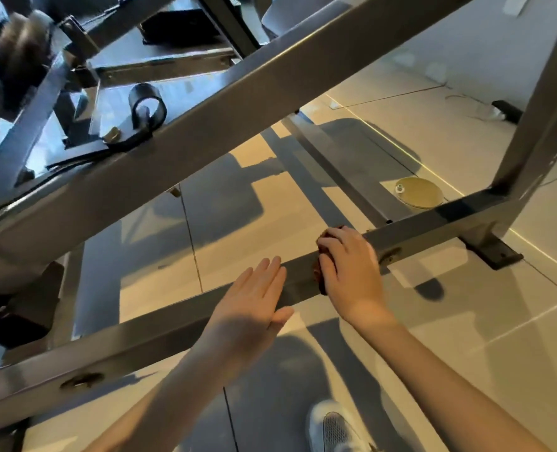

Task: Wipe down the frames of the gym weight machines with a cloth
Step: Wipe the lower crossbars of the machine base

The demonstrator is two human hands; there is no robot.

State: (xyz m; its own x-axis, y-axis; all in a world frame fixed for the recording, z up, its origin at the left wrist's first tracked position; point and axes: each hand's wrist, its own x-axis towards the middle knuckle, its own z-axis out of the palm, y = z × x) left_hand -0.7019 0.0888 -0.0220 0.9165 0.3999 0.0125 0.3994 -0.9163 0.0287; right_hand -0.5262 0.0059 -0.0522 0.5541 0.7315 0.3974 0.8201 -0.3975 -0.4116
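Observation:
A grey steel base bar [133, 334] of the weight machine runs low across the floor from lower left to the right. My right hand [349, 269] presses a dark reddish-brown cloth [318, 275] onto this bar; only the cloth's edges show under the fingers. My left hand [254, 298] lies flat on the same bar just left of the cloth, fingers together and extended, holding nothing. A thick diagonal beam [238, 102] of the frame crosses above both hands.
An upright post [538, 102] joins the base bar at the right, with a bolted foot plate [495, 252] on the tiled floor. A round brass floor cover [420, 194] lies behind the bar. A black curved bracket [146, 106] sits on the upper frame. My white shoe [336, 429] is at the bottom.

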